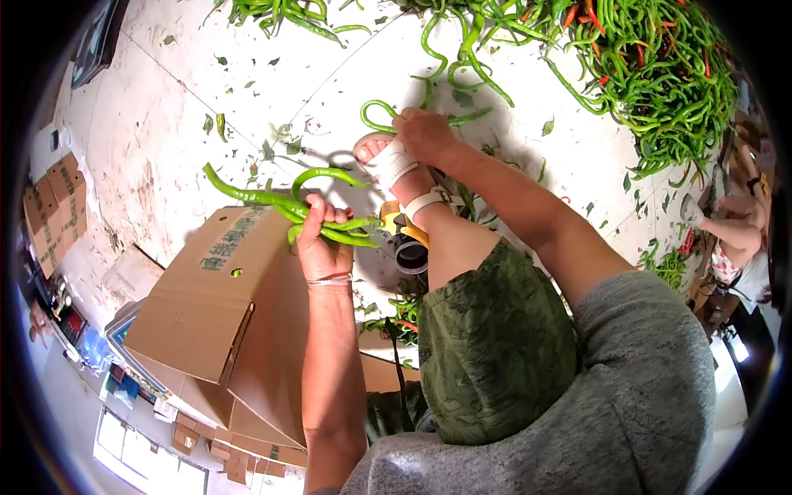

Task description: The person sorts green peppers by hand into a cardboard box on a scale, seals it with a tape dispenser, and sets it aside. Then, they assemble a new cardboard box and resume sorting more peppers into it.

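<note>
Several long green peppers [256,196] are held in my left hand [322,239], its fingers wrapped round them, above the edge of an open cardboard box [194,285]. My right hand [423,136] is closed on a curled green pepper [375,113] just beyond my sandalled foot [388,161]. Its fingertips are partly hidden by the back of the hand. More green peppers [474,49] lie on the floor past the right hand.
A large heap of green peppers with some red ones [660,82] covers the floor at the upper right. A yellow and black object [404,235] stands beside my foot. Another person's leg [734,231] shows at the right edge. Stacked cartons [58,206] stand far left.
</note>
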Demonstrator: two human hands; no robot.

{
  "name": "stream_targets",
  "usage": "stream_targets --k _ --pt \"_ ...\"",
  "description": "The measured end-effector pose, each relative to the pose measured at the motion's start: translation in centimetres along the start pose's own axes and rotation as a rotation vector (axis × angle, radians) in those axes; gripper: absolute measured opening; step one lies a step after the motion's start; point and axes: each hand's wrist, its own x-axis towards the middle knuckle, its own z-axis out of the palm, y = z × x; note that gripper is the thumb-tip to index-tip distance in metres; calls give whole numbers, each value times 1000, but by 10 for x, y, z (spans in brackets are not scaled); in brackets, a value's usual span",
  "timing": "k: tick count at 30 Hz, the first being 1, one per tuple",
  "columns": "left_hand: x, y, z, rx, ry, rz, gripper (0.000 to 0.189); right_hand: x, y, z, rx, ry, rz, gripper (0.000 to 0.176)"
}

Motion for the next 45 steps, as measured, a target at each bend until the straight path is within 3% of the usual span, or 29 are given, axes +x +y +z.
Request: stream_targets --k 9,13,16,19,21,24,25,27,28,30,32,34,36,38,40,42,43,45 --pt "-1 -25 7 66 0 -51 15 -6 6 -8 -5 -218 126 26" --pt "5 -30 4 69 -10 -86 11 2 15 9 18 -226 131 21" --pt "5 -30 9 75 -4 -92 11 -9 16 -10 328 -136 321 19" --pt "2 -29 23 126 25 -85 14 -35 -19 -47 487 -58 220 21" --pt "7 -30 20 132 0 -94 17 -46 -45 -60 356 -97 -3 23" --pt "12 -33 17 111 3 -102 19 -53 -62 -60 456 -144 -285 23" --pt "11 -32 16 100 -5 -91 18 -50 -59 -59 429 -35 -272 22" --pt "8 -27 12 78 -19 -68 18 -35 -38 -54 374 181 -246 20" --pt "8 -26 11 45 5 -42 17 -23 -10 -44 25 144 -376 20" --pt "9 -23 5 -19 20 -49 16 -24 41 -17 -38 97 -184 27" --pt "10 -19 3 -34 14 -35 17 -65 82 -11 -217 140 -265 41" --pt "9 -17 3 -60 12 -24 21 -125 97 -6 -352 -232 -231 54" --pt "10 -18 3 -76 6 -26 24 -183 92 -14 -495 -532 -313 52" --pt "13 -22 3 -96 -28 -54 24 -224 98 -14 -3 -884 -218 38" --pt "12 -27 4 -93 -34 -90 26 -219 107 -7 24 -533 -209 30" --pt "10 -30 7 -65 -42 -107 26 -166 97 -31 157 -176 117 25" --pt "8 -29 9 -50 -45 -111 26 -127 87 -49 287 2 436 23" --pt "3 -27 12 -57 -60 -122 26 -71 111 -53 46 476 287 31"
